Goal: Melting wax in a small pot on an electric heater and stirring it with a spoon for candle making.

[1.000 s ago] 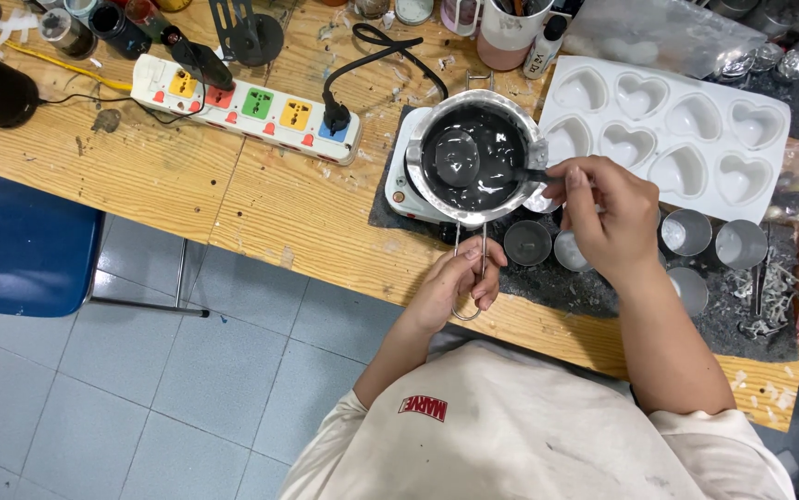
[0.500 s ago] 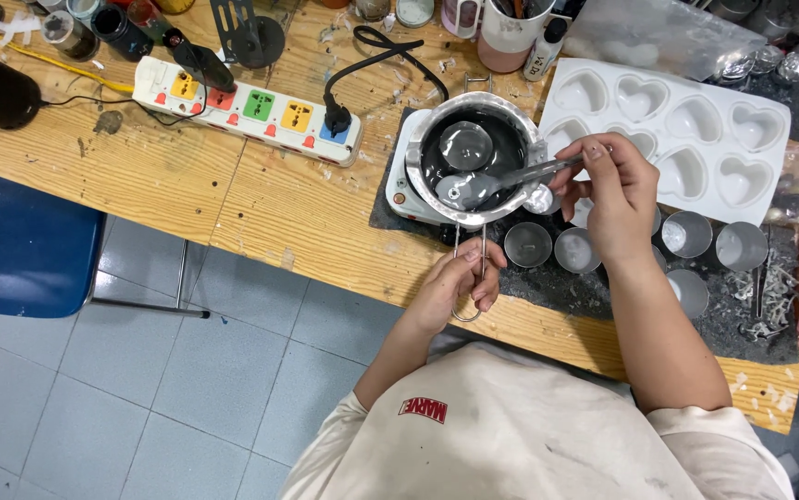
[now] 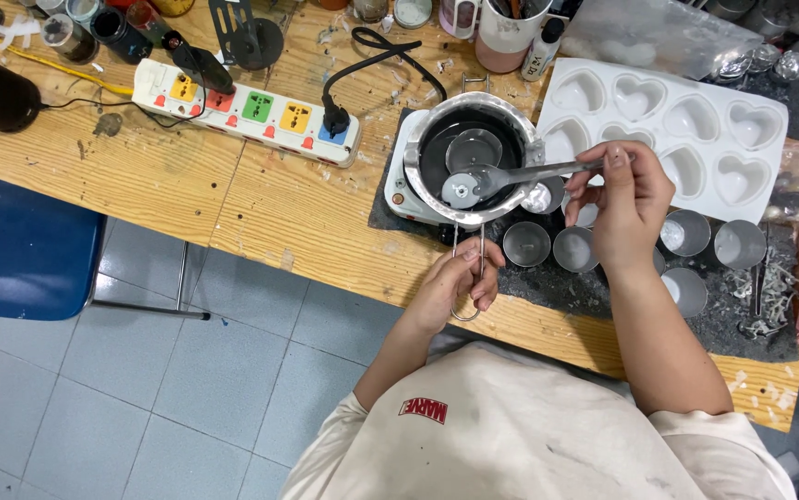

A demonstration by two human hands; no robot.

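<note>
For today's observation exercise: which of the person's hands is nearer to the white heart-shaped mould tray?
Right. The right hand, holding the spoon, hovers at the white heart-shaped mould tray's near edge. The left hand grips the pot's wire handle, further off.

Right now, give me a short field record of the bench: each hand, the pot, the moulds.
left hand: closed on the wire handle of the pot
right hand: grip on a metal spoon, bowl over the pot
pot: metal, dark liquid inside, on a small white hotplate
moulds: white heart tray beyond the right hand; small metal cups beside the pot
</note>
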